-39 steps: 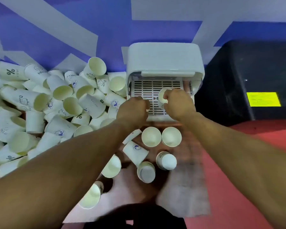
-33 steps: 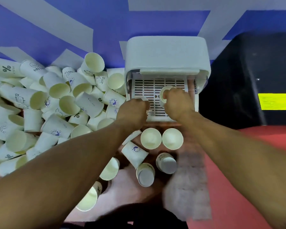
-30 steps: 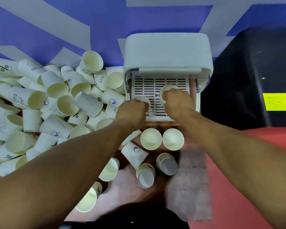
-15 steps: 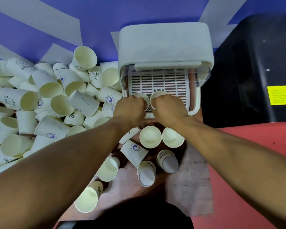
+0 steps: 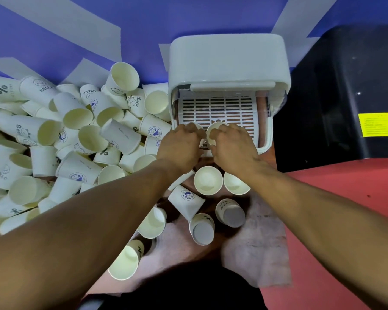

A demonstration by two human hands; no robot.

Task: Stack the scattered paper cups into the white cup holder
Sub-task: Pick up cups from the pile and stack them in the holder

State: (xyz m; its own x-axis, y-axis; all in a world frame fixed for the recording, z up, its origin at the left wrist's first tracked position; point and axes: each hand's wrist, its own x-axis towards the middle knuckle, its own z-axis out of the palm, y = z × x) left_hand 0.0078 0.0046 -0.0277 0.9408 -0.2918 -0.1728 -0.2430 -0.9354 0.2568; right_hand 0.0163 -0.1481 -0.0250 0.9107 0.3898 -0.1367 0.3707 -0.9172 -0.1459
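Note:
The white cup holder stands against the blue wall, its slotted tray open toward me. My right hand grips a paper cup at the tray's front edge, mouth facing up. My left hand grips a second cup, mostly hidden under its fingers, right beside the first. Both hands nearly touch. A large heap of scattered paper cups lies to the left.
Several loose cups lie below the hands: two upright, others on their sides or upside down. A black box with a yellow label stands right of the holder. Red floor spreads at right.
Both hands have drawn back from the tray's middle to its front edge and come together, each still holding its cup. The view has shifted slightly.

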